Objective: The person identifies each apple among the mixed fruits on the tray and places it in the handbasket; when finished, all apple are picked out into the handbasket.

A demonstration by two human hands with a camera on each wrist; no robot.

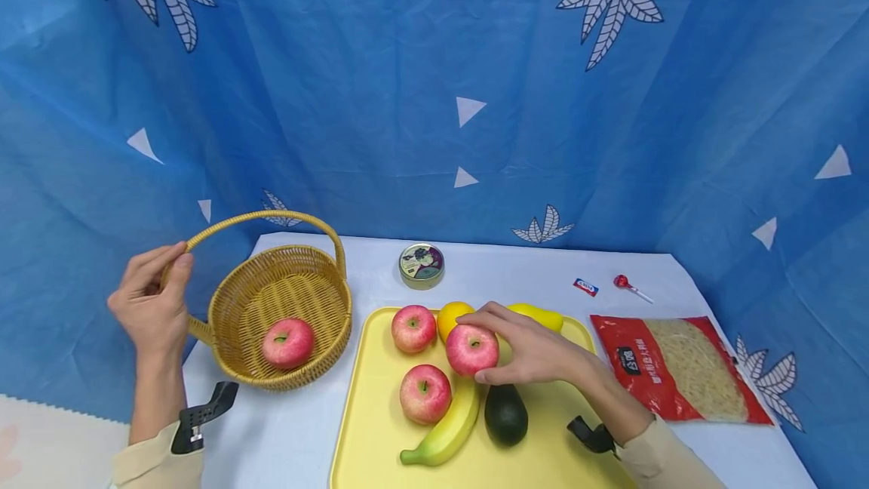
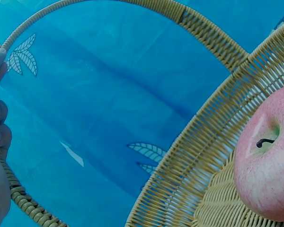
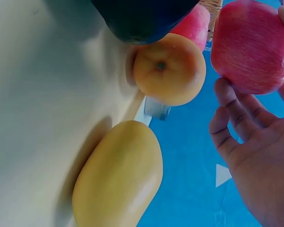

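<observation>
My left hand (image 1: pixel 152 296) grips the handle (image 1: pixel 271 215) of a woven basket (image 1: pixel 237 285) at the left of the table. Inside the basket lies one apple (image 1: pixel 288 343). Over the yellow tray (image 1: pixel 360 391), my right hand (image 1: pixel 532 345) holds another apple (image 1: pixel 471 349) between thumb and fingers; the right wrist view shows this apple (image 3: pixel 253 45) raised off the tray. Two more apples, one at the back (image 1: pixel 413 328) and one nearer (image 1: pixel 425 394), sit on the tray. Around them are an orange (image 1: pixel 453 315), a banana (image 1: pixel 444 429), an avocado (image 1: pixel 505 415) and a yellow mango (image 1: pixel 539 315).
A round tin (image 1: pixel 421 266) stands behind the tray. To the right lie a small wrapped candy (image 1: pixel 586 287), a red lollipop (image 1: pixel 631 287) and a red bag of noodles (image 1: pixel 682 368). A blue curtain (image 1: pixel 407 96) hangs behind the white table (image 1: pixel 271 436).
</observation>
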